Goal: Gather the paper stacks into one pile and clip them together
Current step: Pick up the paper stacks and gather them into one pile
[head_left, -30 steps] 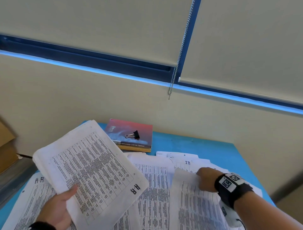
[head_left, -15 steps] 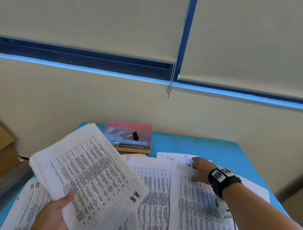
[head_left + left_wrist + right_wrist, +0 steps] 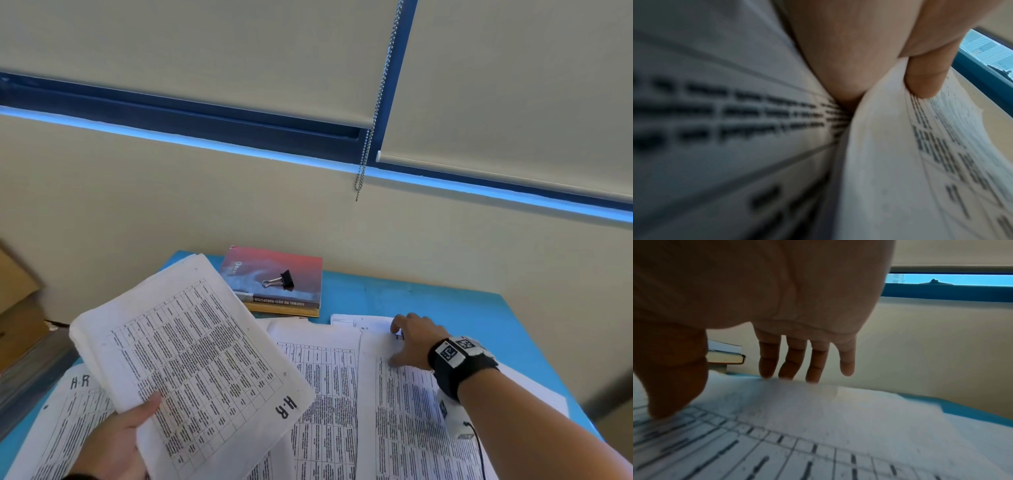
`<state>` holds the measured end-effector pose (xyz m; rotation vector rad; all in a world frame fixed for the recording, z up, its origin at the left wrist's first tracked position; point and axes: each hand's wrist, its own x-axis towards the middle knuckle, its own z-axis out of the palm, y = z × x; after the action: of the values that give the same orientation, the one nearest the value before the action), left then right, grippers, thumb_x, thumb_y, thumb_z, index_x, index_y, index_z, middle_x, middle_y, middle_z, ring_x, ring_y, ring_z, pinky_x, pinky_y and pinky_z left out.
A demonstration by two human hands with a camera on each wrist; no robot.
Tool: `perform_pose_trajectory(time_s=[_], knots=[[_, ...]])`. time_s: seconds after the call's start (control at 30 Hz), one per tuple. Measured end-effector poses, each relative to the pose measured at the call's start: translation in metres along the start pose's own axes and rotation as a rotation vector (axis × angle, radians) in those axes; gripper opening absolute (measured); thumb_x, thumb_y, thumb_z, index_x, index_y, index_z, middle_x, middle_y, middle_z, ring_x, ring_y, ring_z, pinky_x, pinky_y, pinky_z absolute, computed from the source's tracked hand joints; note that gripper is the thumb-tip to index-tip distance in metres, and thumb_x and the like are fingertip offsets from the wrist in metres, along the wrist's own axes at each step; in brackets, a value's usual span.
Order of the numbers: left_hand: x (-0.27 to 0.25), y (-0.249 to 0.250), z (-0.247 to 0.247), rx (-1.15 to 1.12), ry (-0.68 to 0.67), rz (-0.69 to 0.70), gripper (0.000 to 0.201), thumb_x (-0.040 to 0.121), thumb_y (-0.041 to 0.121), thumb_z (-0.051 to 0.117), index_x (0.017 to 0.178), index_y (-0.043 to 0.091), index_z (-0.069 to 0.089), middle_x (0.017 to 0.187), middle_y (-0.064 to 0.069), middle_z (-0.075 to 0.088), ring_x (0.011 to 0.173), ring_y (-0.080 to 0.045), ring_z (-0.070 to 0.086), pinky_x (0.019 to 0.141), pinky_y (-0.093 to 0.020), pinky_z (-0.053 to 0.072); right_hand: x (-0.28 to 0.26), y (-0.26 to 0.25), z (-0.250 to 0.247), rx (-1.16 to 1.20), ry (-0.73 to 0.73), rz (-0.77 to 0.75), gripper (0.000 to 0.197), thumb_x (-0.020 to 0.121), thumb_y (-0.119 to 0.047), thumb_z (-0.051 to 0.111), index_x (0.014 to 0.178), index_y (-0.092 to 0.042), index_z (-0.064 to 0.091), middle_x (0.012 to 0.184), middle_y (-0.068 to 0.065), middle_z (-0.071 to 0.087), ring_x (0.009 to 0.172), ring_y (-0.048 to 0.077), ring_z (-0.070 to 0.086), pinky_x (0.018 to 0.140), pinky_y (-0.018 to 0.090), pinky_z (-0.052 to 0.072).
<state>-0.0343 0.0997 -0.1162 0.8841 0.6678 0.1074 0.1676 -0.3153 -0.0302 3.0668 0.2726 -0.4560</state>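
My left hand (image 3: 126,435) grips a thick stack of printed sheets (image 3: 191,359) marked "H.R", held tilted above the blue table (image 3: 428,301); the thumb (image 3: 925,78) lies on top of the stack (image 3: 920,162). My right hand (image 3: 407,339) rests with straight fingers (image 3: 793,360) on the far edge of the right-hand paper stack (image 3: 411,421), thumb down on the print (image 3: 818,443). More printed stacks lie flat in the middle (image 3: 322,394) and at the left (image 3: 65,425). A black binder clip (image 3: 281,280) sits on a red book (image 3: 274,274).
The red book lies on another book (image 3: 284,306) at the table's back edge, against the beige wall. A bead chain (image 3: 368,144) hangs from the window blind. Cardboard boxes (image 3: 17,301) stand left of the table. Bare blue table shows at the back right.
My right hand has slid forward along the right-hand stack to its far edge and spread its fingers there. The left hand keeps holding the lifted stack, barely shifted.
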Motion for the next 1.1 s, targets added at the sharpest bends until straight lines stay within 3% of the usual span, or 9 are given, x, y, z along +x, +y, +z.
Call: perform_pose_trajectory(time_s=[0.1,0.23,0.33,0.5,0.67,0.77,0.83,0.97,1.1], knots=[[0.001,0.0,-0.002,-0.017,0.056,0.017,0.036,0.077,0.013,0.068,0.112,0.013,0.067,0.133,-0.025,0.059,0.122,-0.046,0.052,0.109,-0.063,0.032,0.0,0.0,-0.002,0.03,0.003,-0.026,0.059,0.067,-0.057,0.077,0.111,-0.028,0.051,0.111,-0.004,0.051,0.098,0.017,0.053,0.086,0.036,0.048],[-0.002,0.004,0.005,0.013,-0.031,0.007,0.026,0.096,0.002,0.051,0.118,0.009,0.062,0.111,-0.02,0.065,0.105,-0.041,0.057,0.098,-0.055,0.04,0.001,0.0,0.004,0.081,-0.032,-0.011,0.091,0.066,-0.054,0.08,0.14,-0.029,0.034,0.135,-0.005,0.052,0.118,0.022,0.054,0.096,0.039,0.045],[-0.003,0.008,0.008,0.024,-0.05,-0.019,0.025,0.099,0.0,0.045,0.119,0.006,0.059,0.104,-0.017,0.064,0.104,-0.039,0.056,0.091,-0.051,0.043,0.003,-0.003,0.008,0.017,-0.057,0.029,0.096,0.063,-0.058,0.077,0.142,-0.034,0.029,0.135,-0.005,0.055,0.122,0.025,0.052,0.099,0.044,0.044],[0.003,0.007,0.005,0.003,-0.009,-0.005,0.039,0.099,0.0,0.046,0.137,0.006,0.05,0.13,-0.024,0.058,0.124,-0.044,0.049,0.11,-0.059,0.031,0.009,-0.008,0.006,-0.089,-0.073,0.05,0.076,0.059,-0.06,0.078,0.123,-0.028,0.054,0.113,-0.002,0.048,0.115,0.026,0.049,0.095,0.045,0.043],[-0.007,0.007,0.009,0.02,-0.067,0.013,0.023,0.097,0.0,0.047,0.106,0.013,0.064,0.101,-0.018,0.069,0.098,-0.037,0.059,0.081,-0.046,0.046,0.008,-0.006,-0.004,-0.116,0.014,-0.007,0.049,0.066,-0.053,0.076,0.103,-0.027,0.056,0.101,-0.003,0.051,0.1,0.023,0.054,0.083,0.037,0.043],[-0.009,0.004,0.01,-0.016,-0.035,0.028,0.025,0.092,0.003,0.054,0.113,0.012,0.065,0.101,-0.017,0.071,0.1,-0.037,0.06,0.084,-0.046,0.046,0.002,0.0,-0.016,-0.035,0.028,-0.028,0.028,0.072,-0.038,0.071,0.074,-0.027,0.045,0.081,-0.008,0.051,0.083,0.022,0.056,0.062,0.029,0.04],[-0.009,0.002,0.008,-0.04,-0.015,0.014,0.04,0.082,0.008,0.062,0.122,0.01,0.062,0.112,-0.018,0.065,0.108,-0.04,0.057,0.092,-0.053,0.045,-0.006,0.005,-0.024,-0.005,0.047,-0.047,0.03,0.076,-0.03,0.07,0.072,-0.027,0.04,0.079,-0.007,0.049,0.08,0.022,0.053,0.055,0.027,0.036],[-0.012,0.001,0.006,-0.068,-0.04,-0.004,0.037,0.085,0.009,0.059,0.121,0.009,0.062,0.116,-0.021,0.066,0.114,-0.043,0.058,0.098,-0.06,0.042,-0.022,0.018,-0.036,-0.053,0.035,-0.061,0.025,0.079,-0.026,0.07,0.09,-0.023,0.048,0.09,-0.004,0.052,0.086,0.021,0.051,0.069,0.029,0.04],[-0.015,0.001,0.007,-0.056,-0.082,0.02,0.026,0.094,0.006,0.053,0.117,0.012,0.063,0.115,-0.019,0.067,0.11,-0.042,0.059,0.097,-0.058,0.042,-0.032,0.036,-0.043,-0.086,0.063,0.017,0.015,0.081,-0.013,0.055,0.075,-0.023,0.047,0.088,-0.001,0.056,0.084,0.024,0.055,0.06,0.027,0.037]])
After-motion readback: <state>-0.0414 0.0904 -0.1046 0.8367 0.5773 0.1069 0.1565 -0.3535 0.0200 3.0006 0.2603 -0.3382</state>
